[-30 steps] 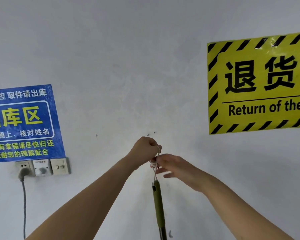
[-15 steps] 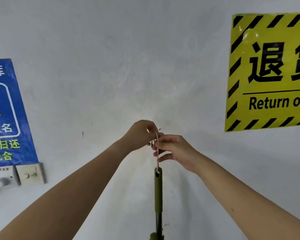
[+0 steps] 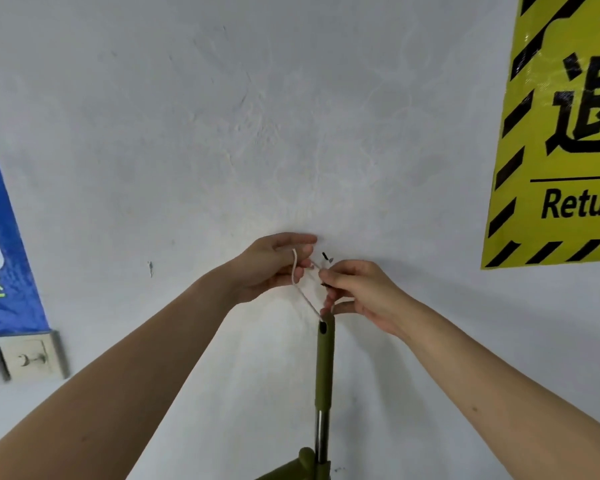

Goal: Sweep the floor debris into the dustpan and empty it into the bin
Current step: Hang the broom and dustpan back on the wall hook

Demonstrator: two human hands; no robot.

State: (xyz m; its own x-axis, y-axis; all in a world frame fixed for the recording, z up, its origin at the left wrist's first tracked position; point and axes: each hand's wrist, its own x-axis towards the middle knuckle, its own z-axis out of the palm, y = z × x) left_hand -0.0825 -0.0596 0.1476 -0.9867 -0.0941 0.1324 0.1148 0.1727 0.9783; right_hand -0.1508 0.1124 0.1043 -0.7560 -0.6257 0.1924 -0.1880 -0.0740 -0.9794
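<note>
**String loop being worked at the wall hook**

Compared with a second earlier, the view had closed in on the wall (image 3: 291, 116): the blue sign (image 3: 0, 271) slid mostly off the left edge and the yellow sign (image 3: 565, 133) was cut at the right. The white string loop (image 3: 302, 285) had spread wider, now angled between both hands above the green handle (image 3: 325, 362).

Probably the tool was coming off, or going onto, the small dark hook (image 3: 325, 256); which one was unclear. No floor, debris, dustpan pan or bin was visible.

Left hand (image 3: 274, 265): fingers partly curled, string draped over them. Right hand (image 3: 361, 292): thumb and forefinger pinched closed on the string just above the handle top. The handle hung upright, close to the wall.
</note>
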